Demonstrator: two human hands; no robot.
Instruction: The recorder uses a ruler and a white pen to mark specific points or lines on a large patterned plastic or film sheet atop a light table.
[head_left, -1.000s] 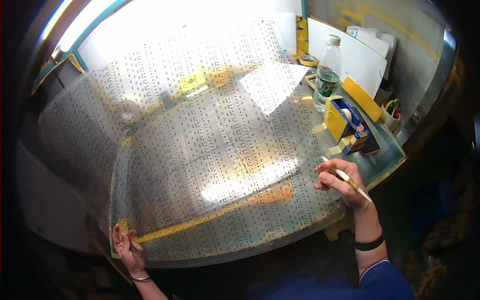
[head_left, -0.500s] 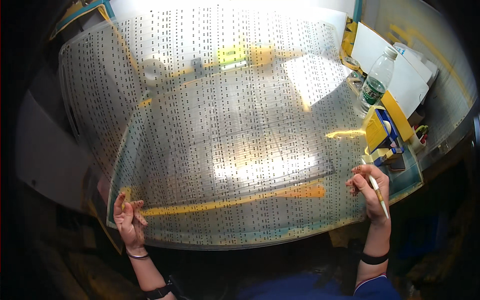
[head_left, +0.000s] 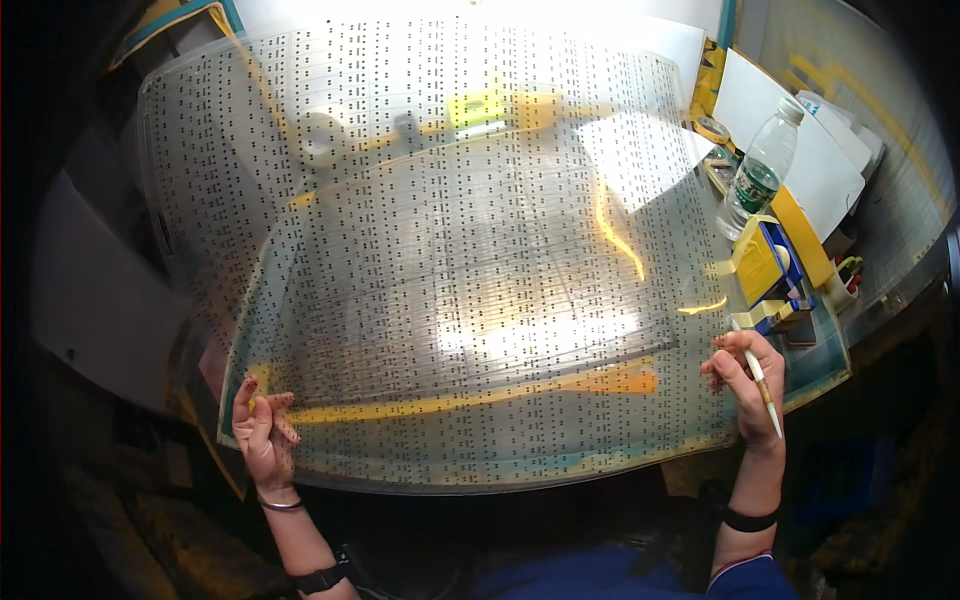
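A large transparent film sheet (head_left: 400,300), printed all over with rows of small black marks, spans the middle of the view and bends slightly. Its near left corner is pinched in my left hand (head_left: 265,440), whose fingers show through the film. On the opposite side, my right hand (head_left: 748,385) grips the near right edge between thumb and fingers. Tucked in that same hand is a slim white and tan pen-like tool (head_left: 764,388), slanting down with a pointed end. Behind the film, a long yellow strip (head_left: 430,408) runs across near the front edge.
A light table (head_left: 815,365) with a teal border lies beneath. At its right stand a clear bottle (head_left: 760,165) with a green label, a blue and yellow tape dispenser (head_left: 775,265), tape rolls (head_left: 711,130) and white boards (head_left: 810,150). Through the film shows a round white roll (head_left: 322,138).
The film has shifted slightly, its far left edge moving right, and the bright reflections on it have changed. Both hands keep their grip and have moved a little to the right.
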